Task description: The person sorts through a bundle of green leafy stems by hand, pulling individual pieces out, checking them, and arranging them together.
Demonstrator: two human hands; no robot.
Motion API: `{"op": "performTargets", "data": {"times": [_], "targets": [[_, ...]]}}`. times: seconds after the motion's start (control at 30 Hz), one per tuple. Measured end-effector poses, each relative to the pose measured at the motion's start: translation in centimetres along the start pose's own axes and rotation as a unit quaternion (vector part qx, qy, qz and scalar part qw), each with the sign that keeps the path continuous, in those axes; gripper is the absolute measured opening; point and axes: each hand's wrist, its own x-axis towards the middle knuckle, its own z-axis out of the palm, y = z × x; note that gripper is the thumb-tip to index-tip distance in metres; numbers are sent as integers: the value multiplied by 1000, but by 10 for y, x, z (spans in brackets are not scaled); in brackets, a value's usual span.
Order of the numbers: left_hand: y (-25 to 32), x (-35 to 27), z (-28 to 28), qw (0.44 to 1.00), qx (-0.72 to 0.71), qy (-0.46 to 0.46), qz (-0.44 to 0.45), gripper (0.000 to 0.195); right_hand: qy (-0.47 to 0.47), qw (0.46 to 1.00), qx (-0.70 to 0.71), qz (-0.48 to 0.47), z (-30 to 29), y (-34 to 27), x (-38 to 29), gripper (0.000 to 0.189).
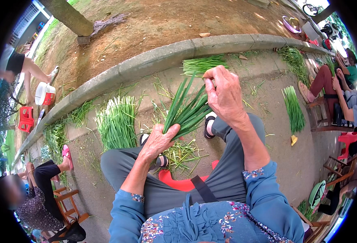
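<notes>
My left hand [159, 140] is closed around a loose bunch of green garlic chives [186, 114], held above my lap with the long flat leaves fanning up and to the right. My right hand [224, 94] is raised at the far end of this bunch, thumb and forefinger pinched together. Whether a thin leaf is between those fingertips is too fine to tell. Some leaves pass behind the right hand. Trimmed chive scraps [183, 156] litter the pavement between my feet. To the left lies a thick pile of chives [117, 123], its pale ends pointing away from me.
Beyond my hands, another chive bundle [204, 64] lies by the concrete curb [163, 55]. A further bundle [294, 109] rests to the right, near a seated person [321, 82]. Another person [38, 200] sits at left. A white bucket [44, 94] and red stool [25, 119] stand past the curb.
</notes>
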Motion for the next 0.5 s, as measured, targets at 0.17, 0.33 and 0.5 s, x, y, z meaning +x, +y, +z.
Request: {"op": "performTargets", "data": {"times": [0.17, 0.33, 0.5], "targets": [[-11, 5, -1, 999, -26, 24, 21, 45, 114, 984, 80, 114, -3, 15, 6, 6], [-10, 5, -4, 998, -39, 27, 37, 46, 73, 972, 118, 191, -15, 9, 9, 7], [-9, 5, -7, 999, -43, 20, 25, 47, 81, 980, 109, 143, -15, 8, 9, 12]]}}
